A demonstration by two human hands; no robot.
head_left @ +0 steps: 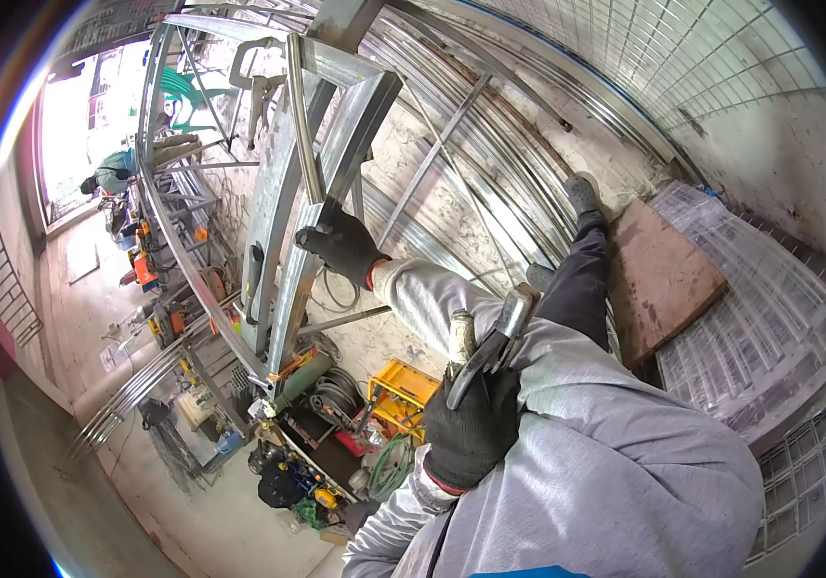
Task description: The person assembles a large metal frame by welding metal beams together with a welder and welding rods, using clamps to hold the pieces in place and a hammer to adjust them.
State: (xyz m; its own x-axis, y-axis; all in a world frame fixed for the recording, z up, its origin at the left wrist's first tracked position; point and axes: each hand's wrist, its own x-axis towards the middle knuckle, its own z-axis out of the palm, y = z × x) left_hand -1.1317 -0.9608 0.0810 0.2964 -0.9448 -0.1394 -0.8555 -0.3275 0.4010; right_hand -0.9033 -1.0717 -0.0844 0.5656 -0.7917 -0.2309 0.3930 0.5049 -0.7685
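Note:
My right hand [340, 241], in a black glove with a grey sleeve, reaches across and is shut on a round steel rod [305, 125]. The rod lies along a galvanized steel frame [355, 106]. My left hand [475, 424], also in a black glove, is held near my chest. It grips a hammer-like metal tool [499, 332] with a pale handle that sticks up out of the fist. My dark trouser leg and grey shoe [581, 197] rest on steel profiles ahead.
Locking clamp pliers [259, 87] hang on the frame's top. Curved steel profiles [490, 106] pile beneath my leg, beside a brown board [663, 275] and wire mesh panels [769, 318]. A yellow crate [401, 383], cables and tools litter the floor. Another person [114, 169] crouches far left.

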